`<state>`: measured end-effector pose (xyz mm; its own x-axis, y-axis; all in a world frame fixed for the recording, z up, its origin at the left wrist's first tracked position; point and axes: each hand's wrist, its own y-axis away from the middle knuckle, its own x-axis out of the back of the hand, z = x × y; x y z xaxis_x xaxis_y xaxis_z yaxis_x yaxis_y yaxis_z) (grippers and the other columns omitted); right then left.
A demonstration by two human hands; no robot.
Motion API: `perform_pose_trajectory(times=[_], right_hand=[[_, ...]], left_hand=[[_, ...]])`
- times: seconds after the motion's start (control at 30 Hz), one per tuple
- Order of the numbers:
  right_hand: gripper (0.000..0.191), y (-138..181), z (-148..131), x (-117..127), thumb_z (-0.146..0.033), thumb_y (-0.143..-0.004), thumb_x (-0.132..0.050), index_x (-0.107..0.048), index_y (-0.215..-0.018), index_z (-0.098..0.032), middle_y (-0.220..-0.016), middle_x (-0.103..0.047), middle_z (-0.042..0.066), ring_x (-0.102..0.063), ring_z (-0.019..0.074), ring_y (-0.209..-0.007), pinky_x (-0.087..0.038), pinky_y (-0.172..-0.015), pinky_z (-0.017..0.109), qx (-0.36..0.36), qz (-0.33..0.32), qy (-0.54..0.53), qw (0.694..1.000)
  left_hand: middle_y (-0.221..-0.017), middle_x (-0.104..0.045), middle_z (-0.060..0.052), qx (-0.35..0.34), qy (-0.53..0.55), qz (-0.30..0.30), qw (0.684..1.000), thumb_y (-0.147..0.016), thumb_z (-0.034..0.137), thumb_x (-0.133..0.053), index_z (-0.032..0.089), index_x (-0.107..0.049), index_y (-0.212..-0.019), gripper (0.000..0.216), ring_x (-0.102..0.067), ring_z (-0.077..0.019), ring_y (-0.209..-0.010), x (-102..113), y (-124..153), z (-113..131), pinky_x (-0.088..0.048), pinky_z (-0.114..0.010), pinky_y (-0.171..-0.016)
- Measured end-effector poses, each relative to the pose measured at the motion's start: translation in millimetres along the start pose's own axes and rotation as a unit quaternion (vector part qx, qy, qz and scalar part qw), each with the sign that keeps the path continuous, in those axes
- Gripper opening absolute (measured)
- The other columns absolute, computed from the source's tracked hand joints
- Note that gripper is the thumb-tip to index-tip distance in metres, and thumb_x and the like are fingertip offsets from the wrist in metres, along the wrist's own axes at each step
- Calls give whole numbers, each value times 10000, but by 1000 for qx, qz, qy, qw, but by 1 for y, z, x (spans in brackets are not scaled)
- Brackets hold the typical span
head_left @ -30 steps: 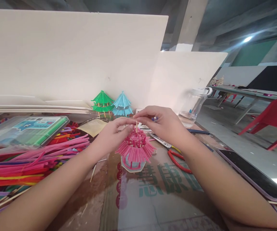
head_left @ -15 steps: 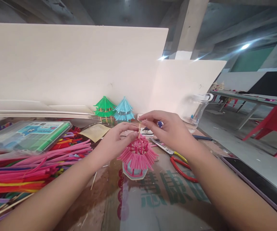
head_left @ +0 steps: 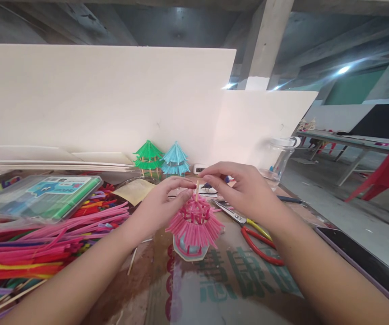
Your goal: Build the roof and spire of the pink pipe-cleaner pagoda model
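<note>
A small pink pavilion model [head_left: 196, 232], its roof fringed with pipe-cleaner pieces, stands upright on a pale many-sided base in front of me. From its top rises a short wooden stick [head_left: 197, 192]. My left hand [head_left: 162, 201] is closed at the stick's left side, thumb and fingertips brought together there. With thumb and index finger, my right hand [head_left: 240, 185] pinches the stick's upper end; the exact contact is partly hidden. Behind stand a green pavilion model [head_left: 148, 155] and a light-blue pavilion model [head_left: 175, 158].
Scissors with red and yellow handles [head_left: 258, 239] lie right of the model. A phone [head_left: 363, 262] is at the right edge, a clear bottle [head_left: 277, 160] behind. Pipe cleaners [head_left: 45, 243] spread at left beneath a plastic case [head_left: 42, 198]. White boards [head_left: 106, 104] stand at the back.
The whole view has shifted slightly, so things appear a little lower. Both hands stay around the stick at the top of the pink model, with barely any change in grip.
</note>
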<state>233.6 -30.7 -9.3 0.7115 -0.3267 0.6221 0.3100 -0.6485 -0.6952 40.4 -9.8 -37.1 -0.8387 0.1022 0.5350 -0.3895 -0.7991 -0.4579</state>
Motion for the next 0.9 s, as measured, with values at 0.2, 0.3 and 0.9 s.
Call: perform_pose_trajectory(times=[0.2,0.3,0.9], right_hand=[[170,0,0,2,-216,-905,-549,-716,-883,-194,-864,-743,9,-641,133,-738,-422,-592,226,5,5,10,1000],[176,0,2,1,-219,-911,-541,-712,-871,-196,-846,-739,2,-636,125,-726,-421,-592,224,16,5,11,1000],[312,1,2,0,-85,-881,-486,-744,-1013,-202,-831,-733,20,-657,134,-747,-466,-637,243,43,-31,19,998]], left_hand=[[-1107,-666,-58,-8,-1,3,1000,-863,441,-537,202,-686,-949,295,-597,-230,-1108,1,-1,-1,-474,-363,-978],[-1112,-666,-54,-7,-8,-4,1000,-867,434,-533,207,-688,-944,286,-608,-225,-1090,3,-1,1,-485,-361,-963],[-1151,-664,-73,-8,-26,-2,1000,-847,452,-537,200,-709,-948,322,-605,-237,-1109,3,-1,2,-479,-388,-985]])
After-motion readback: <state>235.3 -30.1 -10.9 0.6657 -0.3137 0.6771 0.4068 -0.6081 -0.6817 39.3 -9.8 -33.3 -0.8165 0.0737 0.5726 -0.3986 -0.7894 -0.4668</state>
